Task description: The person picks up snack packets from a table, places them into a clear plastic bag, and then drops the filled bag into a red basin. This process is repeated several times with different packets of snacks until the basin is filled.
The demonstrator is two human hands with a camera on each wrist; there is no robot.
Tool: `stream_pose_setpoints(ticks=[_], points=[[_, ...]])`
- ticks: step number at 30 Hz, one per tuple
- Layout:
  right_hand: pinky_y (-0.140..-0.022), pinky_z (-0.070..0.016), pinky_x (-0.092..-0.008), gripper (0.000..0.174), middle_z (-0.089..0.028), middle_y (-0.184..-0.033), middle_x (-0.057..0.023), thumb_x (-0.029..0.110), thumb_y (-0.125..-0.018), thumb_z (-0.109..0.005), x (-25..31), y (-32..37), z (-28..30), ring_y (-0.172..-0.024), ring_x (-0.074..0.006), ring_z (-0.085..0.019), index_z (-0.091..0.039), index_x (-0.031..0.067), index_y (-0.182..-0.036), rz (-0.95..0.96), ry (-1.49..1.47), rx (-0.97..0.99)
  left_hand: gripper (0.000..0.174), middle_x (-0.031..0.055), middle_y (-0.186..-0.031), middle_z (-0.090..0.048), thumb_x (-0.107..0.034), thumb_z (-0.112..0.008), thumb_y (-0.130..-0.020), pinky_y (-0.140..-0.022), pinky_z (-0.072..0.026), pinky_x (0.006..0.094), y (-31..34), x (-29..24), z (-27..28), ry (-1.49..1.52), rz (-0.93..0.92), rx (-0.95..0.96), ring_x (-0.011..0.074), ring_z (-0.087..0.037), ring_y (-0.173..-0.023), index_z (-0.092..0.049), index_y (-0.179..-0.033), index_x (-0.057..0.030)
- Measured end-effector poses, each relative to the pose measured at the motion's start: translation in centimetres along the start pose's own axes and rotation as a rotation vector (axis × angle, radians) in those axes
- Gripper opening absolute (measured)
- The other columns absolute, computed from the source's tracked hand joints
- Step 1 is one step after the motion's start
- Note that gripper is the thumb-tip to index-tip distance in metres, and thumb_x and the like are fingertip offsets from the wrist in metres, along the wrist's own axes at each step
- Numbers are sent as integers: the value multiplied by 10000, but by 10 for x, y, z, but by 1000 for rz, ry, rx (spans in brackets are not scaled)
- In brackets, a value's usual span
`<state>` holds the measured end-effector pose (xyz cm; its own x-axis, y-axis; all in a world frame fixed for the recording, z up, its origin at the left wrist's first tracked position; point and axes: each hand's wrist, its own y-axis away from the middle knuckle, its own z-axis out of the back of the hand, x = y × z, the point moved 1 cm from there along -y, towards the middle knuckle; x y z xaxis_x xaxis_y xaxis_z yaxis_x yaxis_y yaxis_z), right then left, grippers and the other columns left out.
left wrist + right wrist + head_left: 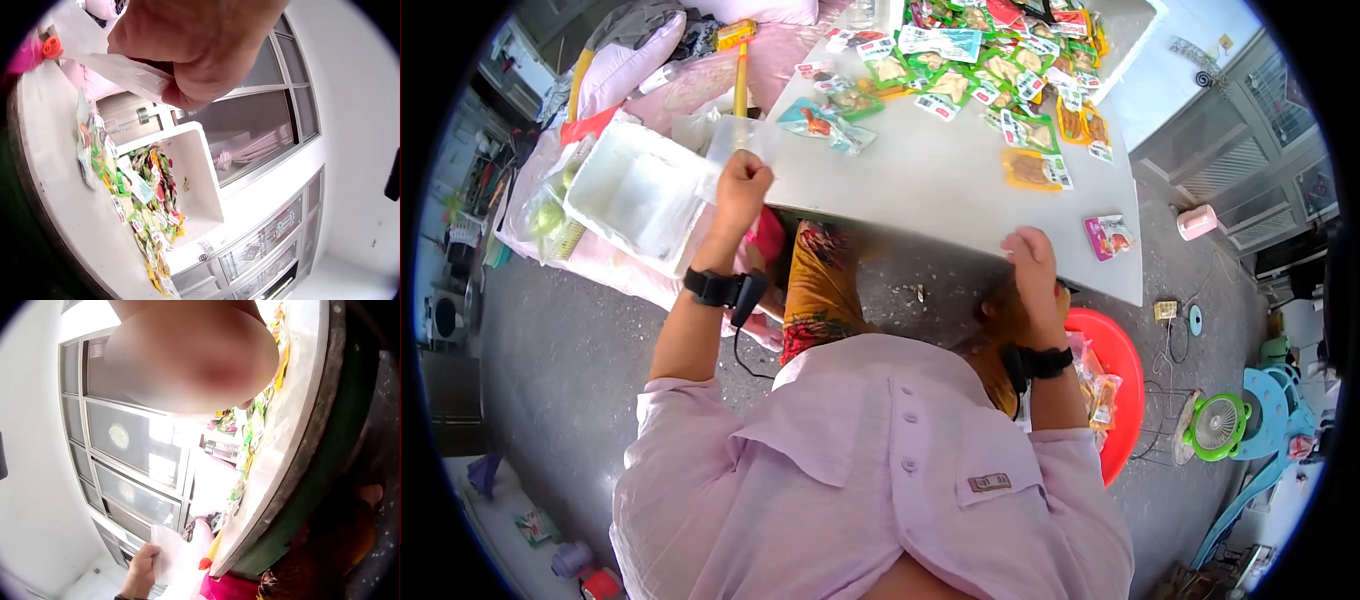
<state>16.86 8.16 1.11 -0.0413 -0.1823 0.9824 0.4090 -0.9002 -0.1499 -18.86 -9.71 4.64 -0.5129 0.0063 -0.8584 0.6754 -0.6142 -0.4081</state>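
Well, translucent plastic — pinched, inside left fingers

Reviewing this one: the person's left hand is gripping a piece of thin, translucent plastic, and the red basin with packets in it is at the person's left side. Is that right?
Not quite: the red basin is at the person's right side, as the head view shows. The rest stands: the left hand grips the translucent plastic, and the basin has packets in it.

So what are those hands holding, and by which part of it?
The left hand pinches a piece of cloudy plastic, maybe a bag, by its edge. Nothing held shows in the right hand.
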Motion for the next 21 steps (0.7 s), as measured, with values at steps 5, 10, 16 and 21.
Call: stream_pose_setpoints(ticks=[5,10,16,21], points=[[-590,-431,-235,246,-529,-880,-55,186,-795,-514,20,-21,-52,-767,-127,-539,-473,18,-970,-272,-191,222,114,14,-559,-424,-21,-547,-686,-476,-355,242,21,-29,-106,77,-85,244,89,-397,-522,-440,-655,-42],[-604,-437,-258,285,-519,-893,-77,227,-787,-516,10,-35,-90,-777,-151,-533,-474,7,-963,-380,-292,250,126,-3,-579,-425,-40,-549,-714,-474,-341,217,44,-49,-174,137,69,451,66,-388,-538,-434,-663,-48],[-589,-452,-294,200,-519,-814,-81,184,-796,-440,-14,-47,-81,-732,-176,-531,-481,12,-890,-426,-353,226,135,-21,-604,-433,-64,-562,-732,-479,-325,191,45,-26,-207,405,330,532,51,-384,-548,-438,-680,-69],[-560,-454,-289,172,-518,-672,-73,153,-787,-408,-17,-60,-67,-638,-165,-526,-492,4,-776,-342,-183,193,119,8,-615,-471,-96,-564,-735,-493,-360,223,39,-31,-206,349,384,407,86,-443,-557,-473,-790,-42]])
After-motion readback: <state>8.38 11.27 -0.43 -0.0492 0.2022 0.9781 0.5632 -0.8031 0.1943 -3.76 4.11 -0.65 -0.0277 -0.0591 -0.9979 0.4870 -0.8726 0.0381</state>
